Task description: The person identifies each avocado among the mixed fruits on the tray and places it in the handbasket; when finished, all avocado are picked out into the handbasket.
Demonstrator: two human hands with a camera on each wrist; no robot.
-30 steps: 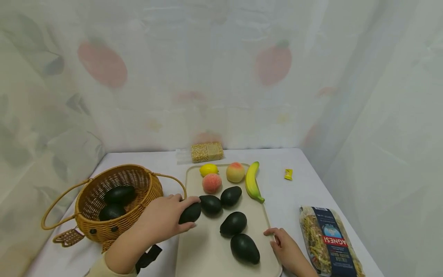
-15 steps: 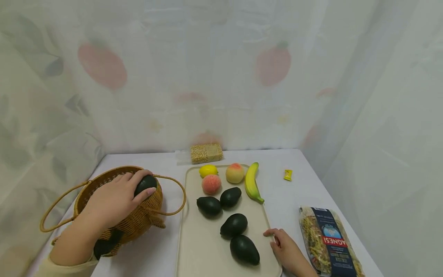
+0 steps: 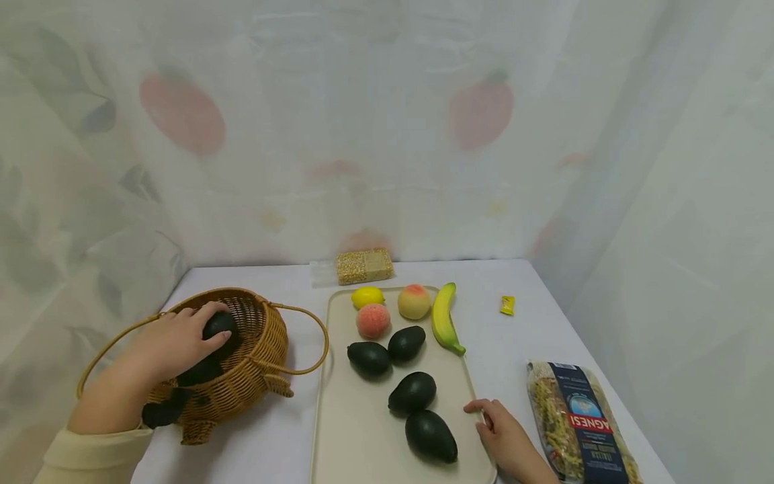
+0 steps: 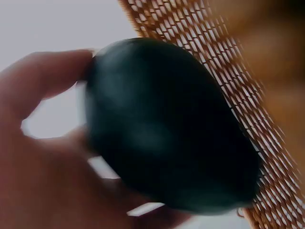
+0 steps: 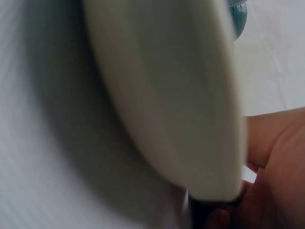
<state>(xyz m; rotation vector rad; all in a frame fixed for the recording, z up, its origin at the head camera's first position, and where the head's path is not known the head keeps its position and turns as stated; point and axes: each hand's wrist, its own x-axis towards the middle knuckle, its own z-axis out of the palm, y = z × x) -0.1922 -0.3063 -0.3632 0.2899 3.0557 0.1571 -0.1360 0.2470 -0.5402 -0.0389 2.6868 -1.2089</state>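
My left hand [image 3: 169, 343] grips a dark green avocado [image 4: 162, 129] inside the mouth of the wicker basket [image 3: 275, 346]. Its fingers and thumb curl round the fruit, and the woven wall shows close beside it in the left wrist view. Below the hand another avocado [image 3: 202, 372] lies in the basket, partly covered. At the right side of the cream tray [image 3: 351, 430], my right hand [image 3: 508, 440] holds the rim between finger and thumb. Several avocados lie on the tray, among them a large one [image 3: 431, 435] near the front.
A lemon [image 3: 367, 296], two peaches [image 3: 373, 320] and a banana [image 3: 444, 319] occupy the tray's far end. Behind it is a bag of yellow grains [image 3: 365, 266]. Right of the tray lie a small yellow packet [image 3: 507, 305] and a pasta bag [image 3: 580, 420]. The basket's looped handle [image 3: 323, 336] leans toward the tray.
My left hand has carried the avocado leftward from over the tray's left edge, past the basket's rim and into its opening. My right hand has stayed at the tray's rim.
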